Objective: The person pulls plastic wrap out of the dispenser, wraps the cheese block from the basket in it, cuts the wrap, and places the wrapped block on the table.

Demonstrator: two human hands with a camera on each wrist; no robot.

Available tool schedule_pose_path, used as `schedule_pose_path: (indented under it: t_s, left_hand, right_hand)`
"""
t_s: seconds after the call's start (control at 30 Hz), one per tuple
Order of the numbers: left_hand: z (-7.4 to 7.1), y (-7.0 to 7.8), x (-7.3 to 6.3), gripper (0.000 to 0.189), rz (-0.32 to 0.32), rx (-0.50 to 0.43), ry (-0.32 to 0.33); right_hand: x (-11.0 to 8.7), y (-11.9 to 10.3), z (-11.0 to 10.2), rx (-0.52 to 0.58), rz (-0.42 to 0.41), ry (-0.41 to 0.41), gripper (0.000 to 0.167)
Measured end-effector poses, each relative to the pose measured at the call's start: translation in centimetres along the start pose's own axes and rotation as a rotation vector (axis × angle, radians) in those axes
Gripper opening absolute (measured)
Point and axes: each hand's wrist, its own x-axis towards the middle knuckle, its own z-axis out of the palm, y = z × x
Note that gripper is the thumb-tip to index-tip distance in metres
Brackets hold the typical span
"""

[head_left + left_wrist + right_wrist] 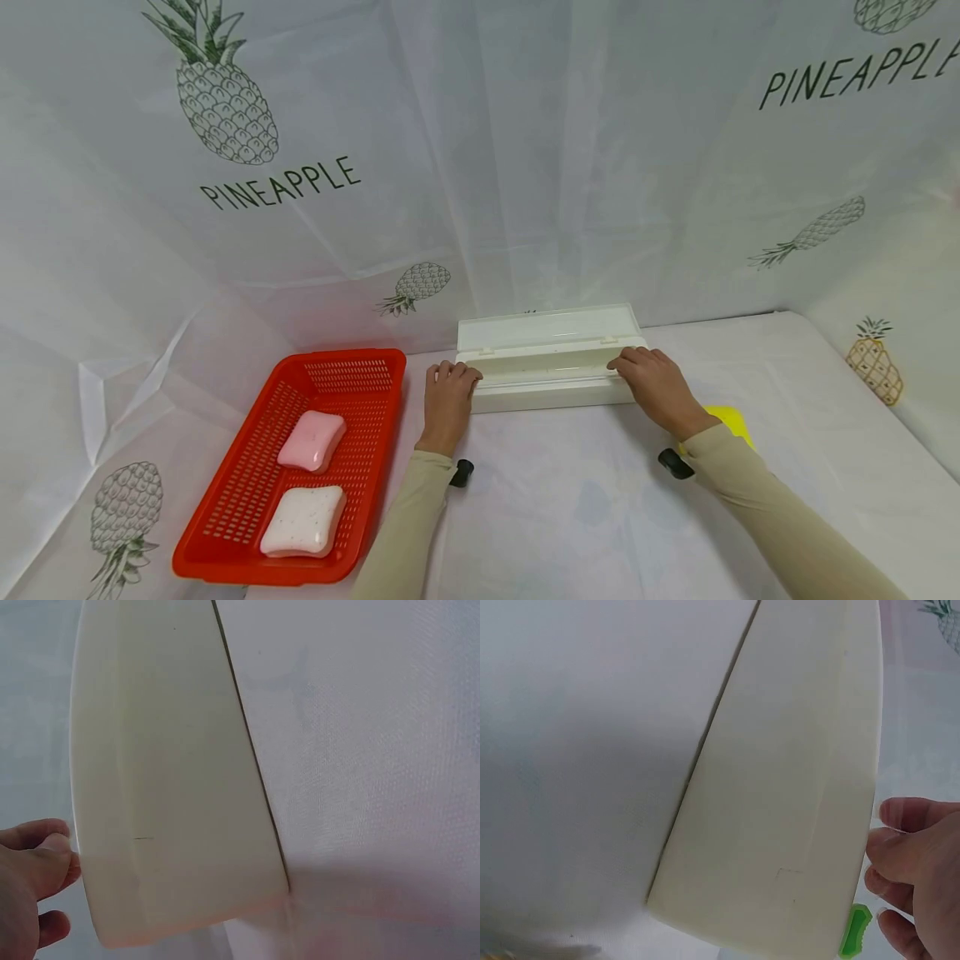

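Note:
A long white plastic box [555,395] stands near the back of the table, its hinged lid [547,329] raised against the wall cloth. Its long inner trough faces up. My left hand [447,400] holds the left end, fingers bent over the rim. At the opposite end, my right hand [660,387] grips the rim with curled fingers. Both wrist views show the box's plain front face, with thumb and fingers close together at its upper edge. A small green piece [855,930] shows beside the box's right end in the right wrist view.
Left of the box is a red perforated basket [381,467]. A pink soap-like bar [311,440] and a white speckled one [303,522] lie inside. Something yellow [731,419] sits partly hidden behind the right wrist. Pineapple-printed cloth [525,167] hangs around the table.

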Motion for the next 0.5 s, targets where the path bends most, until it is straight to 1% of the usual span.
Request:
schedule_pose_path:
  t_s: [0.17, 0.3, 0.4, 0.5]
  left_hand:
    - [-0.11, 0.0, -0.14, 0.008, -0.029, 0.002, -0.026]
    - [-0.15, -0.09, -0.31, 0.005, -0.039, -0.005, -0.014]
    - [-0.29, -0.12, -0.43, 0.005, -0.04, -0.007, -0.005]
    - [-0.4, -0.17, -0.54, 0.006, -0.04, -0.007, 0.008]
  right_hand:
    - [-0.03, 0.1, 0.05, -0.012, 0.012, -0.005, 0.031]
    - [-0.11, 0.02, 0.02, -0.056, 0.022, 0.023, 0.03]
    - [-0.25, 0.02, 0.02, -0.096, 0.017, 0.057, 0.031]
    - [-0.35, 0.1, 0.01, -0.12, 0.004, 0.074, 0.032]
